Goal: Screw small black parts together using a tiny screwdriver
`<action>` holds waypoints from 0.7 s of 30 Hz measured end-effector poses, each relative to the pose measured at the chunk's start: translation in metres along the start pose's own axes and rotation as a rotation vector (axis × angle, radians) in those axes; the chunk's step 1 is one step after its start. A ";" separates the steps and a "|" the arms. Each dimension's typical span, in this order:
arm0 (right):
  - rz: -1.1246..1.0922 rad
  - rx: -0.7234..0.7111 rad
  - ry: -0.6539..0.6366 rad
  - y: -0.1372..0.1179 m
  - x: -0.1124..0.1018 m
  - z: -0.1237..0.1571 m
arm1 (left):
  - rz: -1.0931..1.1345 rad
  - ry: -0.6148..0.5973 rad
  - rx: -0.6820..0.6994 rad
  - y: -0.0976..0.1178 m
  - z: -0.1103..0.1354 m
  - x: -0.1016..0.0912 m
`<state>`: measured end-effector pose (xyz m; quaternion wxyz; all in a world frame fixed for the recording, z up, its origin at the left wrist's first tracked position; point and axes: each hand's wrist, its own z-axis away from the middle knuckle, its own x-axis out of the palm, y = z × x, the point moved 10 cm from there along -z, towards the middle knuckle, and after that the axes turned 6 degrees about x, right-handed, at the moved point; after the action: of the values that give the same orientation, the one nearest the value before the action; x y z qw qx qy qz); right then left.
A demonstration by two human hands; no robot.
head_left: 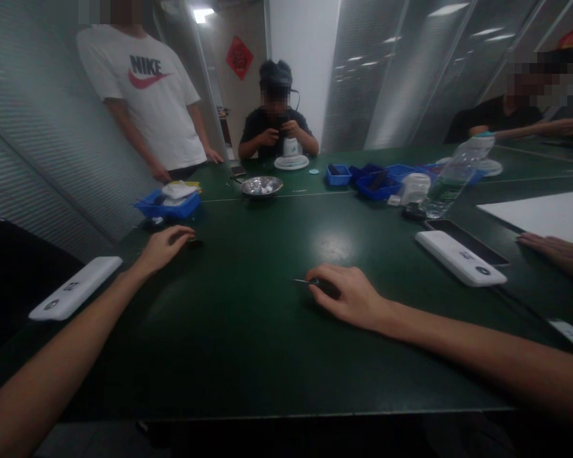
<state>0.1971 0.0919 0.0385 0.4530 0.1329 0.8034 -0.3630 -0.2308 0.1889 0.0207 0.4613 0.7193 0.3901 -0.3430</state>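
My right hand (346, 294) rests on the green table (248, 331) with its fingers wrapped round the dark handle of a screwdriver (302, 281). The thin metal shaft points left. Over at the table's left side, my left hand (165, 247) has its fingers curved and the tips brought close together. Right at those fingertips is a small dark object (196, 243), too small and dim to name. Whether it is pinched or only touched is hard to see.
A blue tray (167, 207) with white tissue stands beyond my left hand. White power banks (461, 257) (75, 288) lie at both sides. Farther back are a metal bowl (261, 186), a white fan part (291, 163), blue bins (379, 186) and a tilted bottle (451, 181). Other people are around the table.
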 end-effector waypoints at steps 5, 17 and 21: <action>0.005 -0.006 0.002 0.000 0.000 0.000 | -0.080 -0.006 0.024 -0.004 -0.007 0.003; 0.011 -0.008 0.010 -0.001 0.000 0.001 | -0.094 0.046 -0.087 -0.020 -0.007 -0.007; 0.002 -0.003 0.002 -0.001 0.000 0.001 | 0.030 0.050 -0.245 -0.031 -0.005 -0.013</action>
<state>0.1968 0.0903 0.0387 0.4528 0.1331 0.8042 -0.3612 -0.2636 0.1987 0.0206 0.5410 0.6715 0.4299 -0.2676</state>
